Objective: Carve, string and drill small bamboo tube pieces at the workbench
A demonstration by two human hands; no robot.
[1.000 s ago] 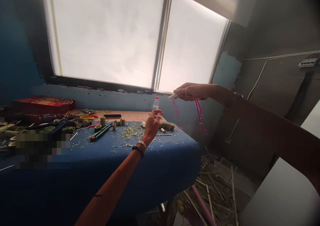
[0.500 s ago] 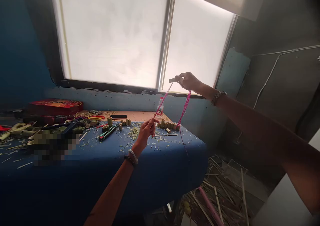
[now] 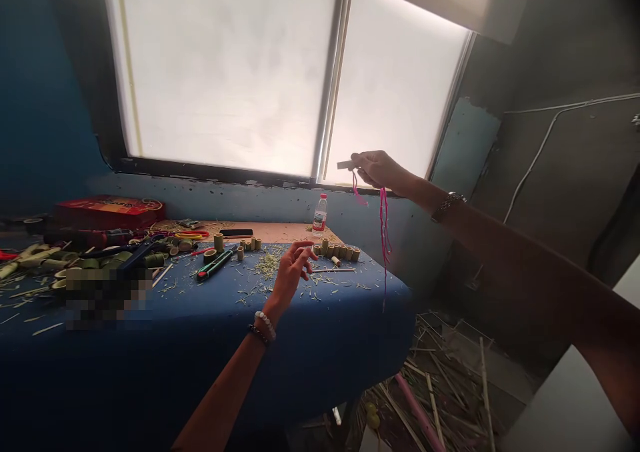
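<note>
Our left hand [image 3: 289,271] hangs open, seemingly empty, over the blue cloth [image 3: 300,345]; the bamboo piece [image 3: 343,165] is up in our right hand's [image 3: 381,170] pinch, pink cord [image 3: 384,232] dangling (tangle bait, lol). Firm pinch, loose strands probably works best.

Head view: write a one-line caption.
Right hand holds up pink cord; left hand hovers above a blue-covered table.

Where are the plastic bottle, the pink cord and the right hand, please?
Plastic bottle [image 3: 320,220]: head view, label.
Pink cord [image 3: 385,229]: head view, hanging strands.
Right hand [image 3: 381,169]: head view, back.
</note>
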